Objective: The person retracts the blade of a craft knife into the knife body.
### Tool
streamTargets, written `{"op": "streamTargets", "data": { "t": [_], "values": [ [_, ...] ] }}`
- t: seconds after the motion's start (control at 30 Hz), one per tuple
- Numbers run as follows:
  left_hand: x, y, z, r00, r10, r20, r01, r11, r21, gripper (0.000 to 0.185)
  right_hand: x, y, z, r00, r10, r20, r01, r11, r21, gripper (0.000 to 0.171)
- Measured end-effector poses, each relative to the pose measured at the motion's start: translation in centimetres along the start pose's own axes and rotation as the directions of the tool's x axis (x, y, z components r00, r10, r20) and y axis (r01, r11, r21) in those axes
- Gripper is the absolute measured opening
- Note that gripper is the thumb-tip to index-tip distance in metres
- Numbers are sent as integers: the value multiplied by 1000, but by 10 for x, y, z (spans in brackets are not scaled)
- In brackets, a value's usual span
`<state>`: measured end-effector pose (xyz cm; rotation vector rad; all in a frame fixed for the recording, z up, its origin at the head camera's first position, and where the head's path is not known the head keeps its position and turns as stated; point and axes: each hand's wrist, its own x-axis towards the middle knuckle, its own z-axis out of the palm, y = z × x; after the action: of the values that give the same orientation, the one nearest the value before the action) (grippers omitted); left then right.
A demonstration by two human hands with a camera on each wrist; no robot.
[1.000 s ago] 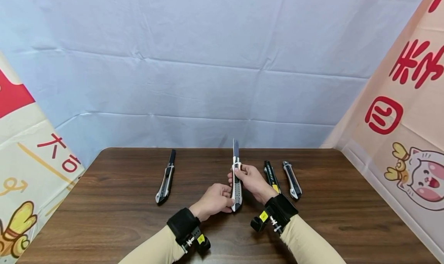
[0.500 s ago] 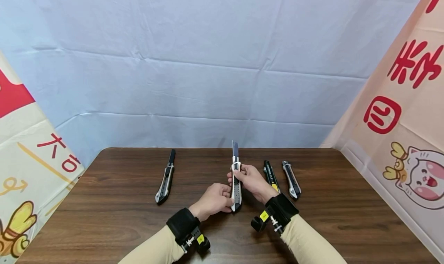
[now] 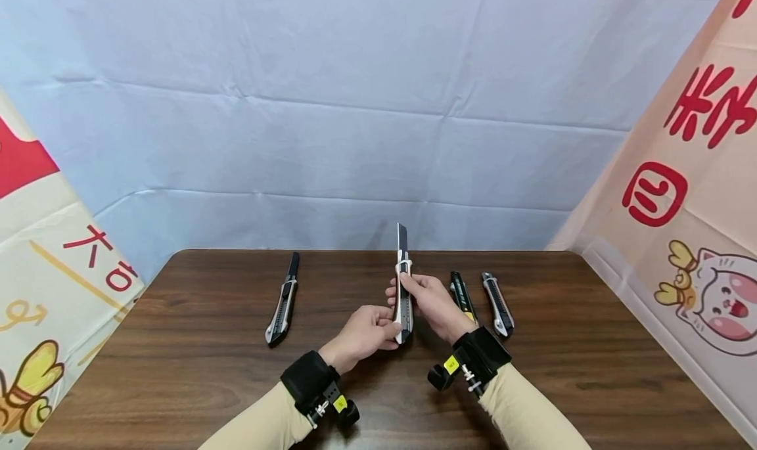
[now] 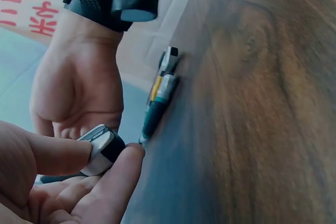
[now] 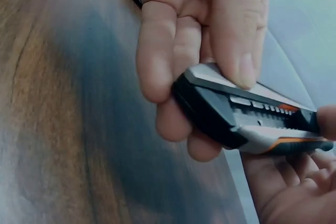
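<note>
A utility knife (image 3: 403,305) with a light-and-dark handle stands almost vertical in the head view, its blade (image 3: 402,238) out at the top. My left hand (image 3: 368,332) pinches the knife's tail end between thumb and fingers. Higher on the handle, my right hand (image 3: 434,302) grips it, thumb over the front. In the right wrist view the right thumb (image 5: 326,121) lies at the black slider (image 5: 304,120), and the left hand (image 5: 210,35) holds the tail. The left wrist view has the tail end (image 4: 105,150) between left thumb and fingers; the right hand (image 4: 79,87) is behind.
A similar utility knife (image 3: 282,311) lies to the left on the brown wooden table (image 3: 195,371). Right of the hands lie a dark green-and-yellow cutter (image 3: 461,293), partly covered by the right hand, and another grey-black utility knife (image 3: 499,304). A pale cloth (image 3: 355,141) hangs behind.
Both hands and the knife between them have risen a little in the head view. The grips look the same, and the other knives lie where they were.
</note>
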<state>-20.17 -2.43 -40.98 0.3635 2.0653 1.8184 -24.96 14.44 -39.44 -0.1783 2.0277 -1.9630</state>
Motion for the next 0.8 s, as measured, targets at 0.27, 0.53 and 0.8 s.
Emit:
{"op": "streamTargets", "data": {
  "t": [0.27, 0.53, 0.8],
  "values": [
    [1, -5, 3, 1000, -17, 7, 17, 1000, 9, 28, 2, 11, 0, 1000, -2, -17, 1, 998, -58, 47],
    [3, -8, 5, 1000, -11, 1, 11, 1000, 21, 27, 3, 12, 0, 1000, -17, -16, 16, 999, -37, 42],
    [5, -7, 4, 1000, -17, -8, 17, 1000, 24, 27, 3, 11, 0, 1000, -17, -13, 17, 999, -41, 40]
  ]
}}
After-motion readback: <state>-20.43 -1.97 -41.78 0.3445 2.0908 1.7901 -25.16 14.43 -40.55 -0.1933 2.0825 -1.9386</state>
